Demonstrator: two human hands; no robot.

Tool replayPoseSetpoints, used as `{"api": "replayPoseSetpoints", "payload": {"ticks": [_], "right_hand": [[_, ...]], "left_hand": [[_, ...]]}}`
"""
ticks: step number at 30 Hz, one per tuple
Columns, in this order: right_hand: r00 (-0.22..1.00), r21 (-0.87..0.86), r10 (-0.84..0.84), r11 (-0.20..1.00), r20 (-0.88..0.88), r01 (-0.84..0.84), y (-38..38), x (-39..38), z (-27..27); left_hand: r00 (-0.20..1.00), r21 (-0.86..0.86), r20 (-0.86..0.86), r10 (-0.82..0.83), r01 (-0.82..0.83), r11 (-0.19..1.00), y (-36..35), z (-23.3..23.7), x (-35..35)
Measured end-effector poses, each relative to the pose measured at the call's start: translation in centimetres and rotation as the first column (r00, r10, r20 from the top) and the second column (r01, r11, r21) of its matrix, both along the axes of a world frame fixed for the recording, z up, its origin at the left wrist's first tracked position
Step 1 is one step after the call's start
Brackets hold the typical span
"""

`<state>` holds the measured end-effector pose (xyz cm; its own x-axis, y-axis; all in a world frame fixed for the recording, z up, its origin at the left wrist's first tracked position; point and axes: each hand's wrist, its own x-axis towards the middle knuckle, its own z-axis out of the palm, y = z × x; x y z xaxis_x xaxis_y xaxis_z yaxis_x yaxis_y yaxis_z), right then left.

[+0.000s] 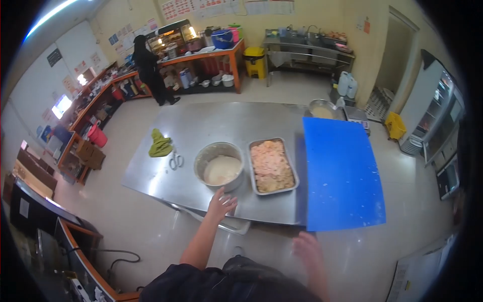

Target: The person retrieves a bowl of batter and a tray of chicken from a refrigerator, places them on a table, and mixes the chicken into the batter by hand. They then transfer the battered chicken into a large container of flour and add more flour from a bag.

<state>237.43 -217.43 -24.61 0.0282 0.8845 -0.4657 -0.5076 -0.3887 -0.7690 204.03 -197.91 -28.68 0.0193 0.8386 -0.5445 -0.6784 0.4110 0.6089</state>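
Note:
My left hand (222, 204) is just in front of a round metal pot (201, 171), its fingers stretched out and holding nothing. Pale, whitish batter-like liquid (221, 170) fills the lower part of the pot. To the pot's right, a rectangular metal tray (274, 191) holds chopped pinkish food (270, 160) with a browner part at its near end. Low on the right, my right hand (308, 247) hangs off the table's front edge, below a large blue board (342, 171). Motion smears its fingers.
On the steel table (201, 118) lie a green cloth (160, 144) and scissors (176, 161). A metal bowl (322, 103) and a scale (356, 115) are behind the blue board. A person in black (147, 68) stands at the back counter. A yellow bin (255, 63) is by the sink.

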Motion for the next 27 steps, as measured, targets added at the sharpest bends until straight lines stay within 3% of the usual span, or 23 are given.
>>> {"api": "replayPoseSetpoints", "payload": {"ticks": [2,4,6,7,8,11,13,14,15,17,22,25,27], "right_hand": [[0.997,-0.049,-0.067,0.996,0.036,0.069,-6.1,3.9,-2.0],[0.976,0.020,-0.116,0.993,0.186,0.115,-11.6,8.9,-3.4],[0.910,0.069,-0.231,0.973,0.344,0.221,-16.3,14.1,-3.0],[0.847,0.100,-0.321,0.946,0.423,0.309,-18.6,16.7,-2.1],[0.807,0.095,-0.386,0.918,0.447,0.386,-20.5,19.6,-1.6],[0.730,-0.013,-0.524,0.809,0.439,0.588,-25.7,30.4,-0.7],[0.626,0.057,-0.679,0.694,0.383,0.718,-27.6,37.2,0.5],[0.548,0.098,-0.758,0.613,0.354,0.784,-28.0,40.4,1.5],[0.521,0.117,-0.754,0.606,0.400,0.787,-28.3,43.5,2.6],[0.442,0.224,-0.781,0.573,0.441,0.789,-28.0,49.1,4.7],[0.400,0.380,-0.776,0.601,0.488,0.703,-29.2,64.1,5.5],[0.245,0.295,-0.748,0.508,0.616,0.809,-32.1,72.4,4.0],[0.158,0.193,-0.658,0.429,0.736,0.882,-34.6,76.1,3.2]], "left_hand": [[0.982,0.042,-0.184,-0.050,0.058,0.997,-1.2,-2.0,2.5],[0.934,0.077,-0.354,-0.049,0.081,0.994,-4.2,-3.7,6.2],[0.805,0.098,-0.590,0.067,-0.011,0.995,-6.8,-1.8,11.7],[0.704,0.206,-0.685,0.189,-0.062,0.977,-8.5,-0.2,15.4],[0.653,0.324,-0.698,0.292,-0.076,0.943,-9.9,1.5,19.2],[0.570,0.562,-0.703,0.426,0.079,0.823,-12.9,5.7,30.1],[0.573,0.677,-0.672,0.470,0.218,0.703,-14.0,7.7,36.8],[0.606,0.678,-0.671,0.427,0.269,0.684,-14.3,7.5,39.3],[0.652,0.684,-0.664,0.367,0.330,0.651,-14.0,7.0,41.7],[0.736,0.654,-0.619,0.275,0.289,0.699,-13.7,7.1,48.2],[0.792,0.771,-0.564,0.235,0.403,0.494,-11.6,8.5,69.0],[0.885,0.862,-0.449,0.121,0.394,0.321,-8.3,6.5,84.5],[0.791,0.766,-0.611,0.028,0.582,0.272,-8.4,8.9,94.6]]}}
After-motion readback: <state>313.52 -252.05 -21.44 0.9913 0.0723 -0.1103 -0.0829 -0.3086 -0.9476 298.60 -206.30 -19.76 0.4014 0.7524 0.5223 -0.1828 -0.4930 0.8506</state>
